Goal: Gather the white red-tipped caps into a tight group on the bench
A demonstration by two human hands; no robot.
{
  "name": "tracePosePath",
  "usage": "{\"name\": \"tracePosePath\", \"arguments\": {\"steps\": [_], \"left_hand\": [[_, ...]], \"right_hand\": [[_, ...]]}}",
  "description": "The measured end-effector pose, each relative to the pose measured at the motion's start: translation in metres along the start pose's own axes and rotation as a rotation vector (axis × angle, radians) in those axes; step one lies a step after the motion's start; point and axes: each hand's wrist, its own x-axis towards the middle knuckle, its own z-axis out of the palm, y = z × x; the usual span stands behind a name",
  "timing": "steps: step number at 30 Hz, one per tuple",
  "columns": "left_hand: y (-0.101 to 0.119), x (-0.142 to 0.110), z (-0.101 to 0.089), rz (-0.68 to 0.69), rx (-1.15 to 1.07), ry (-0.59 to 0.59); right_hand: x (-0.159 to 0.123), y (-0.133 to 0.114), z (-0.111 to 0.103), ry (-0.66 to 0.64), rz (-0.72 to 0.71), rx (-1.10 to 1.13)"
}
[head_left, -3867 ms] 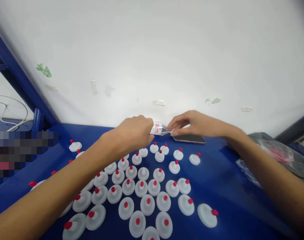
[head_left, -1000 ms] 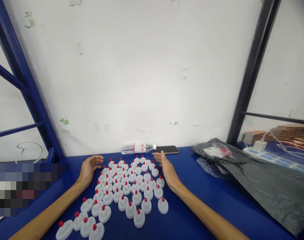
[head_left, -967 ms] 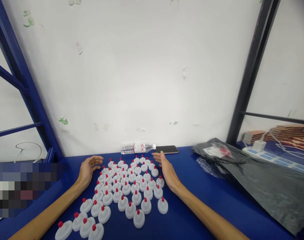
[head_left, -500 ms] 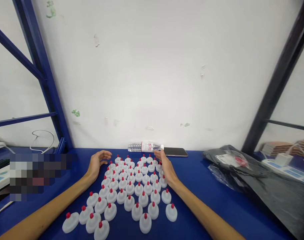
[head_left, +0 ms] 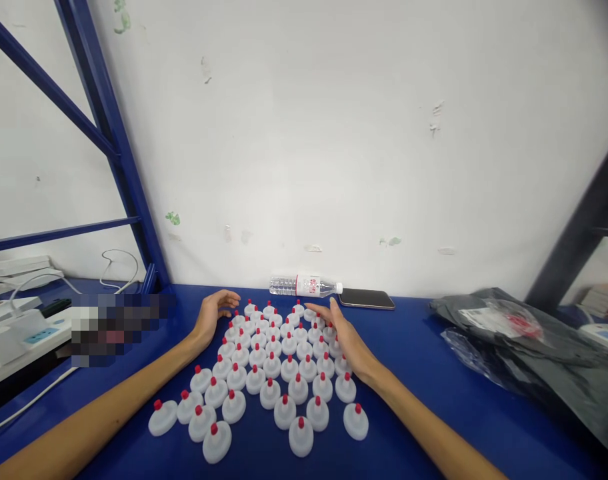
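Many small white translucent bottles with red tips [head_left: 273, 365] stand grouped on the blue table [head_left: 399, 373]. My left hand [head_left: 214, 317] curves along the far left edge of the group, fingers loosely bent and apart, holding nothing. On the far right side, my right hand [head_left: 345, 333] lies against the outer bottles with its fingers stretched inward over them and the thumb raised. Its palm hides part of some bottles. Several bottles at the near side, such as a lone bottle [head_left: 356, 421] at the right, stand apart from the dense middle.
A clear water bottle [head_left: 307, 286] lies against the wall beside a dark phone [head_left: 367, 299]. Dark plastic bags [head_left: 529, 353] cover the right side. Power strips [head_left: 44, 337] and a white cable [head_left: 31, 403] are at the left, near a blue metal frame [head_left: 129, 180].
The view has turned slightly left, so everything appears shifted right. My right hand's fingers now reach further inward over the far bottles, and its thumb stands apart. My left hand keeps its curved pose.
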Motion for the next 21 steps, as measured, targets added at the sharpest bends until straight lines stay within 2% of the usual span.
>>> {"name": "tracePosePath", "arguments": {"steps": [4,11,16,21], "left_hand": [[0.002,-0.002,0.001,0.011,0.013,-0.002],[0.003,-0.004,0.002,0.041,0.028,0.023],[0.005,-0.006,0.005,0.067,0.064,0.016],[0.008,-0.008,0.009,0.085,0.119,-0.027]], "right_hand": [[-0.005,-0.004,0.001,-0.01,-0.054,-0.103],[-0.013,-0.022,-0.01,-0.119,-0.285,-0.411],[-0.015,-0.03,-0.015,-0.263,-0.286,-0.58],[-0.011,-0.025,-0.014,-0.248,-0.312,-0.634]]}}
